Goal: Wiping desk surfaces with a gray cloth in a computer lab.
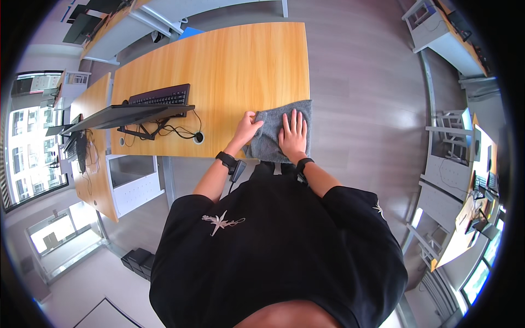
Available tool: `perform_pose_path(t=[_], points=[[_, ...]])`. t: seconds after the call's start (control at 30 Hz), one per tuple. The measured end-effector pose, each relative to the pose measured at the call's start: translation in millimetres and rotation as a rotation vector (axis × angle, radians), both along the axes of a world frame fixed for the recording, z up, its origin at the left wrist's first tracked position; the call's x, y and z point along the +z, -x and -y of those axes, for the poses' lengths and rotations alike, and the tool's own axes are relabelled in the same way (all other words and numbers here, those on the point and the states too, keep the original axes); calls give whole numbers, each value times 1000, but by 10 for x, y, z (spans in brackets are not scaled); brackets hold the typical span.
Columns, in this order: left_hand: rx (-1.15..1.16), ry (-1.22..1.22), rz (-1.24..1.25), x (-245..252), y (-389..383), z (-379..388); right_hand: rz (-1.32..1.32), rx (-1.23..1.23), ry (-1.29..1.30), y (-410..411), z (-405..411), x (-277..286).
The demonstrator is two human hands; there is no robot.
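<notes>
A grey cloth (269, 141) lies at the near right corner of a wooden desk (229, 65), its right side along the desk's edge. My right hand (293, 135) rests flat on the cloth with the fingers spread. At the cloth's left edge, my left hand (247, 128) has its thumb and curled fingers by the fabric; whether they pinch it is not clear. Some folds show in the cloth between the two hands. Both wrists wear black straps, and a small black device sits at the left one.
Left on the desk stand a monitor (135, 112) on an arm and a black keyboard (164, 97). Cables run into a round desk grommet (199, 138). A second wooden desk (92, 180) is further left. More desks line the right side, beyond the grey floor (361, 102).
</notes>
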State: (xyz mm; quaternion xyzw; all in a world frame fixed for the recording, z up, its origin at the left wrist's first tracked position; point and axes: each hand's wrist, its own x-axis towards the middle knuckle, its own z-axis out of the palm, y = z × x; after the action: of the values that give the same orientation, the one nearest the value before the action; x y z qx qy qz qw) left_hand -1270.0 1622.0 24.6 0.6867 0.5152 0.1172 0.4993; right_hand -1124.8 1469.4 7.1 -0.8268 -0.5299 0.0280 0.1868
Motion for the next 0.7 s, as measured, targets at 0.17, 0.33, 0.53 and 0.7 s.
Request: perform_pose_path(t=[0.17,0.33,0.53,0.7], points=[[48,-86,-60,-157,24,-72,-14,15,-6,10,-59,5],[36,-215,-37,-150,64,-108,-10,11,-7,5,-49,16],[95,-197,-24,-175,302,-418,-7,15,21,-10,-41,35],[220,28,-41,-256,646,-791,-14,27,-7,-8,-73,45]])
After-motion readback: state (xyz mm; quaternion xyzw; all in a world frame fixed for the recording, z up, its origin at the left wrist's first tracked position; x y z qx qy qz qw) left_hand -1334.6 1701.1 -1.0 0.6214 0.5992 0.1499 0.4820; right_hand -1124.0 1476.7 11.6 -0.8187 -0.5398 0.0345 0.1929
